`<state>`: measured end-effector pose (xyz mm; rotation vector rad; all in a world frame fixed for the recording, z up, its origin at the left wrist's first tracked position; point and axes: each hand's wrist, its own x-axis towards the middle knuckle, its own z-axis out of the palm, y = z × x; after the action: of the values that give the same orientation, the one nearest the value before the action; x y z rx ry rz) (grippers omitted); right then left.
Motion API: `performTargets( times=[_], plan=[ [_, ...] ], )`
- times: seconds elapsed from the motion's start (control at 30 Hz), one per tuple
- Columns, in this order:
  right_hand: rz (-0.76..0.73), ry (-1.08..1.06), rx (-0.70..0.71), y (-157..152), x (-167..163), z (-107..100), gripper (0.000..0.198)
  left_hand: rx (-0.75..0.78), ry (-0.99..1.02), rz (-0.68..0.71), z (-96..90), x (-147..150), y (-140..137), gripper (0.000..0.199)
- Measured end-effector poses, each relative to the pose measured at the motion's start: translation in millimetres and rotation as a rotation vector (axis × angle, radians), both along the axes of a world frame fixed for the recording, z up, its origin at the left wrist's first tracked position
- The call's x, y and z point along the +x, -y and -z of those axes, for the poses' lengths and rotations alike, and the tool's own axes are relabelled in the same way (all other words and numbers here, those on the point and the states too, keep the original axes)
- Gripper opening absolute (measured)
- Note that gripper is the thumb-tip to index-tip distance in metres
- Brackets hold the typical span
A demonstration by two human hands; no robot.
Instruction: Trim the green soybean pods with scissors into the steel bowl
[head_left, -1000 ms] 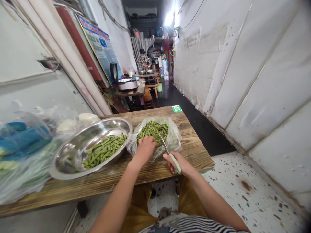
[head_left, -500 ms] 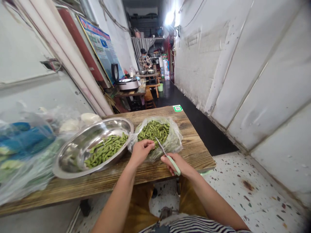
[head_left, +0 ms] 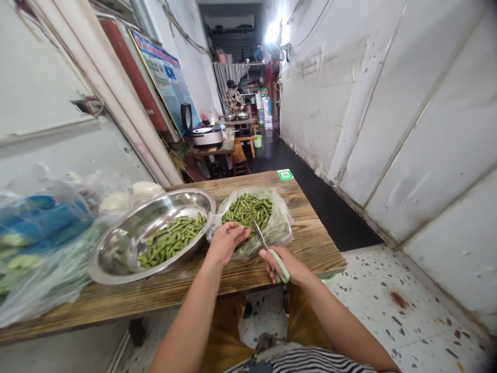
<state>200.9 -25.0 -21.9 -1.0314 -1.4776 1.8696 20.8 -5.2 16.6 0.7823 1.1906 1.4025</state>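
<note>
My right hand [head_left: 281, 265] is wrapped round the pale green handles of a pair of scissors [head_left: 261, 234], whose blades point up and left over the pods. Thumb and fingertips of my left hand [head_left: 228, 242] pinch a green edamame pod, mostly hidden by the fingers, just left of the blades. Under both hands, an opened clear plastic bag [head_left: 282, 224] holds a heap of edamame pods [head_left: 248, 208]. To the left stands a wide steel basin [head_left: 112, 233], with more edamame pods [head_left: 174, 241] lying in its right part.
Plastic bags of vegetables [head_left: 42, 233] crowd the left end of the wooden table [head_left: 310, 238]. A green QR-code card [head_left: 285, 174] lies at its far edge. Beyond, a rice cooker [head_left: 207, 136] stands on another table, and a person [head_left: 233, 99] works behind bowls.
My left fingertips have drawn slightly away from the scissor blades. The view has shifted a little, and both hands otherwise stay over the bag.
</note>
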Motion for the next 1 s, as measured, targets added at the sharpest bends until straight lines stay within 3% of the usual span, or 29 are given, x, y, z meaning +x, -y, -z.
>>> performTargets(
  times=[0.2,0.47,0.77,0.83,0.87,0.93,1.0],
  plan=[
    [-0.033,0.032,0.045,3.6,-2.2,-4.1,0.049,0.022,-0.044,-0.078,2.5,2.6,0.0,0.034],
    [-0.044,0.028,0.115,2.1,-3.9,-4.8,0.047,-0.020,0.014,-0.008,0.6,7.6,4.1,0.030],
    [0.006,0.073,0.060,2.2,-6.4,-10.5,0.047,-0.021,-0.005,-0.023,2.9,16.1,5.4,0.029],
    [0.017,0.056,0.040,0.1,-6.1,-7.5,0.046,0.044,-0.141,-0.123,0.0,10.2,7.8,0.028],
    [0.022,0.049,0.025,-1.0,-5.5,-5.9,0.046,0.098,-0.262,-0.237,-3.0,3.0,9.5,0.027],
    [0.034,0.046,-0.004,-2.8,-3.5,-3.8,0.047,0.209,-0.592,-0.549,-11.9,-20.0,13.7,0.027],
    [0.040,0.059,-0.015,-3.6,-1.4,-3.3,0.049,0.214,-0.973,-0.849,-23.1,-48.4,18.3,0.027]
  ],
)
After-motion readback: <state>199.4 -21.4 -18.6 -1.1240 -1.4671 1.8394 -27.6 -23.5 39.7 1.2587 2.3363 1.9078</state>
